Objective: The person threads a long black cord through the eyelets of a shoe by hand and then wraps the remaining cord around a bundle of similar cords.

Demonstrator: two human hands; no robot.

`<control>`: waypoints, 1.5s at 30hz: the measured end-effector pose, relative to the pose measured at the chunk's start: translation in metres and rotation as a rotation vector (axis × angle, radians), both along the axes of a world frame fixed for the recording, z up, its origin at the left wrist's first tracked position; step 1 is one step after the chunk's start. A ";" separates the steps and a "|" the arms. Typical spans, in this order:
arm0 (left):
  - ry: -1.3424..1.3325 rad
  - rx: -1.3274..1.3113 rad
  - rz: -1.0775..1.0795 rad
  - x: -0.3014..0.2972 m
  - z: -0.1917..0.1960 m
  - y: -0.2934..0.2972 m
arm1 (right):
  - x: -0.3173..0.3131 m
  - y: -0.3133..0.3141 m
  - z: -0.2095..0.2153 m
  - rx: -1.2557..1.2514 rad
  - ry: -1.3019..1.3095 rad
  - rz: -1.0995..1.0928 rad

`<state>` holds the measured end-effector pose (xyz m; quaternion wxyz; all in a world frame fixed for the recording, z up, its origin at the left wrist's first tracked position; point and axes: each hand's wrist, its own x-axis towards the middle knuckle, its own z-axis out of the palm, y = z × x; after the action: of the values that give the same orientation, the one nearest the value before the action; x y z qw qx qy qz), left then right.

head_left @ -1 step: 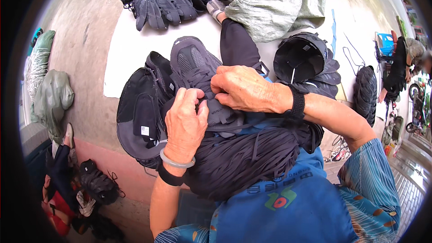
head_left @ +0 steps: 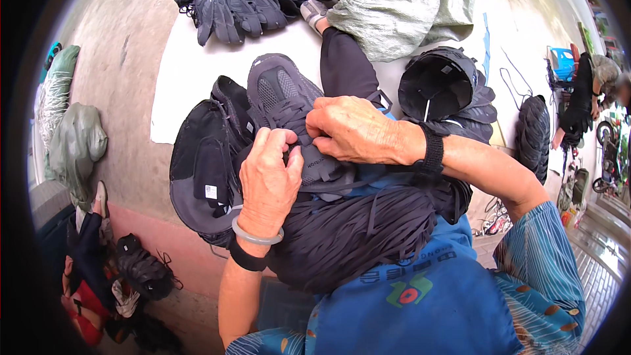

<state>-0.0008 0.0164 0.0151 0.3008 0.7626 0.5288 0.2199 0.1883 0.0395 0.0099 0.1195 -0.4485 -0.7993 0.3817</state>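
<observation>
A dark grey shoe upper (head_left: pixel 279 82) with a mesh toe lies over my lap, toe pointing away. Dark laces criss-cross its middle. My left hand (head_left: pixel 268 177) is closed at the left edge of the lacing, thumb and forefinger pinched on the upper. From the right, my right hand (head_left: pixel 361 133) bends over the lacing with its fingers pinched at a lace; the fingertips are partly hidden. A thick bundle of dark shoelaces (head_left: pixel 355 233) lies across my lap below both hands. Against the left side rest more black shoe uppers (head_left: pixel 197 164), partly stacked.
Nested uppers (head_left: pixel 440 85) stand to the right on a white sheet (head_left: pixel 197 72). Beyond lie a pile of uppers (head_left: pixel 240 13) and a pale green sack (head_left: pixel 401 6). Another person (head_left: pixel 85 312) sits lower left beside more uppers (head_left: pixel 141 266); a further person (head_left: pixel 606 75) is far right.
</observation>
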 end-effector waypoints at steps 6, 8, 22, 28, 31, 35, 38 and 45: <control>0.023 0.034 -0.042 0.002 -0.009 0.002 | -0.004 -0.005 -0.001 0.145 -0.004 0.060; -0.022 0.106 0.005 0.002 -0.012 0.000 | -0.004 -0.004 0.004 0.233 -0.084 0.161; 0.069 0.060 -0.186 -0.014 0.009 -0.011 | 0.021 -0.032 0.007 0.576 -0.132 0.411; -0.135 -0.231 0.028 -0.018 0.006 -0.019 | 0.037 -0.043 0.016 0.216 -0.045 0.158; -0.150 -0.271 0.121 -0.015 0.006 -0.016 | 0.047 -0.032 0.016 0.198 -0.103 -0.040; -0.104 -0.124 -0.003 -0.011 -0.003 -0.011 | 0.042 -0.021 0.012 0.212 0.091 -0.035; -0.065 -0.075 -0.037 -0.011 -0.001 -0.012 | 0.021 -0.020 0.006 0.220 0.069 0.010; 0.010 0.000 -0.089 -0.015 0.003 -0.011 | -0.008 -0.010 -0.004 0.343 -0.038 0.124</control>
<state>-0.0153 0.0051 0.0183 0.3076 0.7866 0.4958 0.2022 0.1808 0.0297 0.0056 0.1552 -0.3783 -0.8810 0.2380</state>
